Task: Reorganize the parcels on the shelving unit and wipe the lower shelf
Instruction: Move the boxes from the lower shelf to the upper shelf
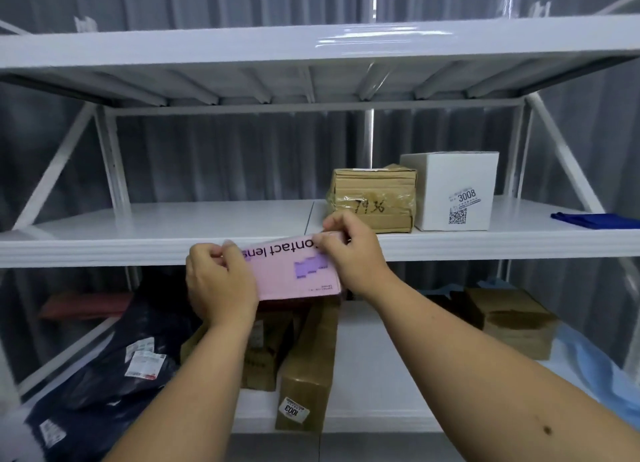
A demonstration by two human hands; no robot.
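- The left hand (pixel 221 281) is curled round the left end of the pink box (pixel 294 271); the right hand (pixel 349 253) pinches its upper right end.
- The pink box is held in the middle of the frame, in front of the middle shelf (pixel 156 243) edge. Its long side runs left to right, rising a little rightward.
- The bare shelf part seems closer to the left hand.
- Counted, left to right: one dark bag (pixel 114 368), one long brown box (pixel 308 375), one taped brown box (pixel 374 198), one white box (pixel 453 191), one blue cloth (pixel 595 219).
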